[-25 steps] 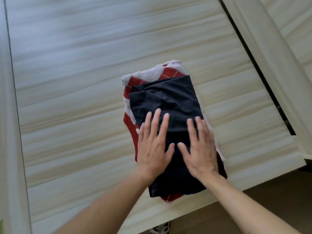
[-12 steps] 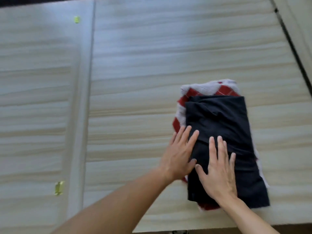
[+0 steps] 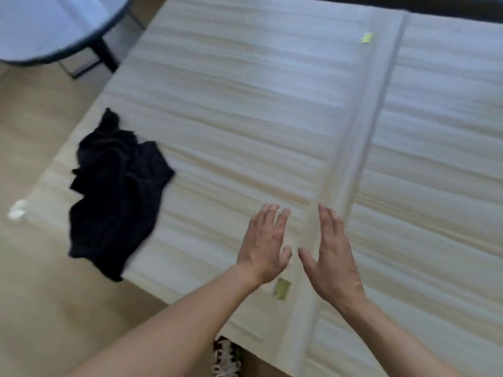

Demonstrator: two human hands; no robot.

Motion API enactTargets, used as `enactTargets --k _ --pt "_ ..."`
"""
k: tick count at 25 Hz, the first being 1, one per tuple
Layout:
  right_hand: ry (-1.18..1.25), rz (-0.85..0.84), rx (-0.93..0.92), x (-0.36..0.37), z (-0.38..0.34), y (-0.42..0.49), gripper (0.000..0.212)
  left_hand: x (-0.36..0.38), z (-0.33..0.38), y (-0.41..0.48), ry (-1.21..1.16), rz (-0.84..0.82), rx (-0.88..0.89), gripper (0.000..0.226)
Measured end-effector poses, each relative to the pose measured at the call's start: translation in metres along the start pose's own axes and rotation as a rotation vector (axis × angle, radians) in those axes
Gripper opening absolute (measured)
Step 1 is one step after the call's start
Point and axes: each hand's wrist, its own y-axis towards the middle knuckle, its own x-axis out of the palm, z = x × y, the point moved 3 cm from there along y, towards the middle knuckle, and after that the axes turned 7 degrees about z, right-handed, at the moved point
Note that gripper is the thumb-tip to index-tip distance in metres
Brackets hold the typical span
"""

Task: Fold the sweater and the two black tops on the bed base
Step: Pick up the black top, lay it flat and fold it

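A crumpled black top (image 3: 117, 191) lies in a heap at the left edge of the pale wooden bed base (image 3: 245, 118), its lower end hanging over the edge. My left hand (image 3: 265, 244) and my right hand (image 3: 330, 250) hover side by side above the base near its front edge, both open, fingers spread and holding nothing. They are well to the right of the black top. The folded sweater and the other black top are out of view.
A raised wooden slat (image 3: 359, 159) runs front to back beside my right hand, with a brass hinge (image 3: 282, 288) under my left wrist. A round table with dark legs (image 3: 54, 31) stands at the far left. A patterned shoe (image 3: 226, 357) shows below the base edge.
The view has swung left. My hands have lifted off the folded pile of sweater and black top, which has left the frame. The crumpled black top has come into view at the left.
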Motion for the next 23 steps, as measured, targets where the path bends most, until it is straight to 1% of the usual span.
enactTargets --k 3,6,7,9,11,12,14,15,16,17,18,19,20,22,23 --pt "-0.021 -0.085 -0.097 0.073 -0.083 0.026 0.092 -0.043 -0.128 -0.009 0.124 0.029 -0.181 0.082" --pt "-0.024 -0.162 -0.118 0.134 -0.139 0.04 0.09 -0.07 -0.241 -0.026 0.276 0.021 -0.4 0.088" --pt "-0.025 -0.187 -0.116 0.154 -0.155 0.043 0.09 -0.076 -0.277 -0.034 0.275 0.031 -0.5 0.09" --pt "-0.027 -0.231 -0.101 0.186 -0.178 0.044 0.09 -0.076 -0.338 -0.05 0.185 0.022 -0.733 0.099" --pt "-0.018 -0.289 -0.088 0.211 -0.195 0.04 0.09 -0.063 -0.383 -0.063 0.075 -0.076 -0.905 0.117" --pt "-0.016 -0.31 -0.094 0.222 -0.202 0.037 0.09 -0.053 -0.399 -0.066 0.039 -0.129 -0.937 0.125" --pt "-0.013 -0.342 -0.116 0.235 -0.209 0.032 0.089 -0.033 -0.415 -0.062 0.048 -0.194 -0.91 0.132" --pt "-0.019 -0.357 -0.133 0.239 -0.21 0.03 0.089 -0.027 -0.418 -0.058 0.1 -0.19 -0.876 0.13" --pt "-0.033 -0.363 -0.137 0.243 -0.205 0.029 0.088 -0.025 -0.419 -0.052 0.152 -0.165 -0.83 0.121" --pt "-0.052 -0.361 -0.123 0.244 -0.199 0.029 0.088 -0.027 -0.419 -0.045 0.168 -0.122 -0.786 0.103" --pt "-0.05 -0.358 -0.095 0.243 -0.194 0.028 0.088 -0.032 -0.416 -0.04 0.129 -0.069 -0.747 0.081" --pt "-0.033 -0.369 -0.047 0.239 -0.192 0.026 0.088 -0.039 -0.412 -0.037 0.053 -0.006 -0.709 0.063" --pt "0.003 -0.372 0.016 0.235 -0.189 0.026 0.088 -0.046 -0.403 -0.033 -0.051 0.055 -0.669 0.053" --pt "0.138 -0.391 0.21 0.226 -0.185 0.03 0.087 -0.07 -0.368 -0.028 -0.374 0.137 -0.583 0.044" --pt "0.153 -0.397 0.249 0.221 -0.184 0.034 0.087 -0.083 -0.344 -0.026 -0.565 0.155 -0.515 0.038"
